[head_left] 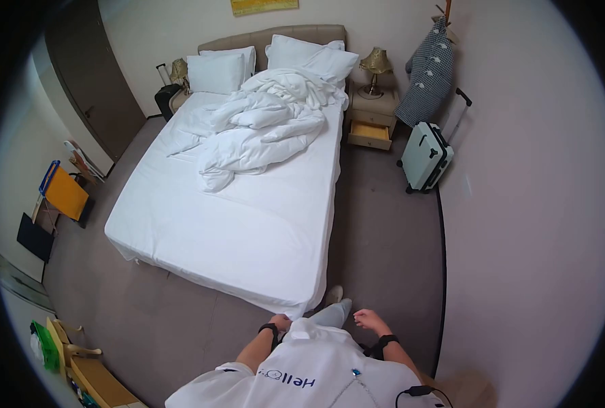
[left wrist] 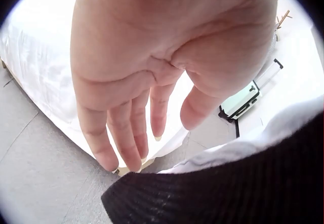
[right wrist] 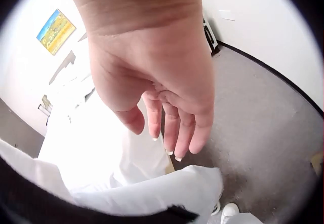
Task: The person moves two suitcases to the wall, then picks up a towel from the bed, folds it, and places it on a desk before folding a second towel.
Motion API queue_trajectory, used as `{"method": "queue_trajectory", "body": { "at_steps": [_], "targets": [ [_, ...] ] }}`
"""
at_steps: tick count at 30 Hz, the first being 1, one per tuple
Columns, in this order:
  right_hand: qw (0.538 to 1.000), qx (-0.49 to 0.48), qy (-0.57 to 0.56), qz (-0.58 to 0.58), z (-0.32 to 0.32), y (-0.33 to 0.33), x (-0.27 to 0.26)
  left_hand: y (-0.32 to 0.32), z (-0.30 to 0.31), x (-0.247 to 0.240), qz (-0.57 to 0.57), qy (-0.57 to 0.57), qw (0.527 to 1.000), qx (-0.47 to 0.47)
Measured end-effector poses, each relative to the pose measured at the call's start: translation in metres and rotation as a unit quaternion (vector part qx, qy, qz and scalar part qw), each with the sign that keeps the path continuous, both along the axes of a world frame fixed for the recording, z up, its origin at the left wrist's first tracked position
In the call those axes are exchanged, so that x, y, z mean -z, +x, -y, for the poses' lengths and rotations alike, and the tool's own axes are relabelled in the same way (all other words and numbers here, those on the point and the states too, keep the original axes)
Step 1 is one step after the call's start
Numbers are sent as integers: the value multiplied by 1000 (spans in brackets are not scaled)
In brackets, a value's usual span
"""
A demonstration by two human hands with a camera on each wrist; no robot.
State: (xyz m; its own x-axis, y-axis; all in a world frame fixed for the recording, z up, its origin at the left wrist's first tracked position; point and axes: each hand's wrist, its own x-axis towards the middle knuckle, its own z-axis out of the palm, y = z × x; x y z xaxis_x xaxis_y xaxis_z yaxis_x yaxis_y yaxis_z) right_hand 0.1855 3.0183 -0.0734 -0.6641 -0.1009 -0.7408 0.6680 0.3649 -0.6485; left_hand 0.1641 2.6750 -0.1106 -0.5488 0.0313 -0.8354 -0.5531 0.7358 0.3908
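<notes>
My left hand (head_left: 281, 321) hangs at the near corner of the bed. In the left wrist view its fingers (left wrist: 119, 128) point down, loosely bent, with the thumb apart and nothing held. Behind them is the white fitted sheet (head_left: 228, 231), smooth over the foot end of the mattress. Right of the bed corner hangs my right hand (head_left: 370, 319), holding nothing. Its fingers (right wrist: 186, 133) are relaxed in the right wrist view. A rumpled white duvet (head_left: 268, 129) lies heaped on the upper half of the bed, below white pillows (head_left: 217, 73).
A nightstand (head_left: 372, 112) with its lower drawer pulled out stands right of the bed, under a lamp (head_left: 376, 62). A pale green suitcase (head_left: 425, 156) stands by the right wall. At left are a yellow folding item (head_left: 66, 194) and a wooden chair (head_left: 102, 381).
</notes>
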Motion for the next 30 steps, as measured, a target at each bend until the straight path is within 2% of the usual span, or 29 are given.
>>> {"method": "queue_trajectory", "body": {
  "at_steps": [3,5,7,10,11,12,13,14,15,16,17,20,23,25,26,30],
  "targets": [
    [1000,-19,6,-8,-38,-63,14,-56,-18,53,45,11,998,-40],
    [1000,-13,-10,-21,-75,-98,30,-104,-37,59,42,19,999,-18],
    [998,-42,41,-23,-120,-125,67,-156,-60,57,25,8,1000,15],
    [995,43,67,67,-161,-184,3,-248,-95,74,72,-34,993,86],
    [998,35,-11,48,-195,-200,49,-280,-106,77,-14,-42,988,147],
    [995,30,-95,32,-229,-209,104,-309,-117,60,-69,-14,991,114],
    [981,-157,60,-94,-235,-230,92,-336,-126,42,-123,11,989,82],
    [894,-331,207,-220,-238,-261,76,-361,-134,39,-187,37,981,47],
    [955,-216,156,-127,-232,-289,63,-387,-144,25,-157,88,983,-20],
    [989,-95,107,-32,-224,-321,50,-414,-153,11,-158,86,983,-22],
    [996,28,58,64,-216,-356,40,-438,-158,5,-161,91,982,-34],
    [994,-53,93,-8,-204,-457,28,-508,-173,-1,-161,111,979,-64],
    [991,-117,58,4,-209,-559,44,-580,-182,-20,-156,136,973,-98],
    [990,-142,1,24,-214,-630,31,-632,-188,-32,-143,147,965,-165],
    [986,-165,31,18,-215,-665,24,-655,-194,-34,-147,153,954,-213],
    [983,-184,15,11,-221,-813,19,-750,-207,-83,-191,195,898,-344]
  ]
}}
